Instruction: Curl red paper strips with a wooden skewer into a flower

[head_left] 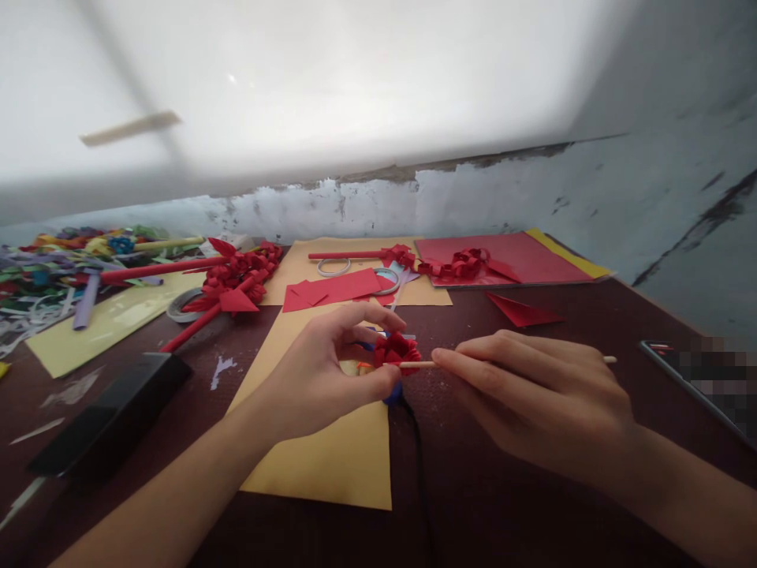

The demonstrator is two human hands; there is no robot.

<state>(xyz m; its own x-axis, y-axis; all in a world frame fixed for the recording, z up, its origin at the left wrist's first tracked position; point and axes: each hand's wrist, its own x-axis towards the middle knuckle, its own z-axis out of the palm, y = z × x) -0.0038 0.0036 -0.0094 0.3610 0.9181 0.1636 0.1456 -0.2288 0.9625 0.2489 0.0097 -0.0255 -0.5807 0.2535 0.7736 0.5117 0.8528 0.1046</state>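
Between thumb and fingers, my left hand (331,363) grips a small red paper flower (397,347) over the middle of the table. My right hand (544,386) pinches a thin wooden stick (421,364), whose near tip meets the flower's lower edge; its other end sticks out past my knuckles. Whether the tip goes into the paper I cannot tell. Partly hidden behind my left hand and the flower is a blue object (393,392) with a black cord (419,457). Under my left hand lies a tan paper sheet (319,465).
Finished-looking red paper flowers (240,276) lie at the left, beside a heap of coloured paper strips (35,276). Red paper pieces (334,290) and tape rolls (334,267) sit farther back. A black box (112,414) is at left, a phone (691,379) at right, a red folder (532,252) behind.
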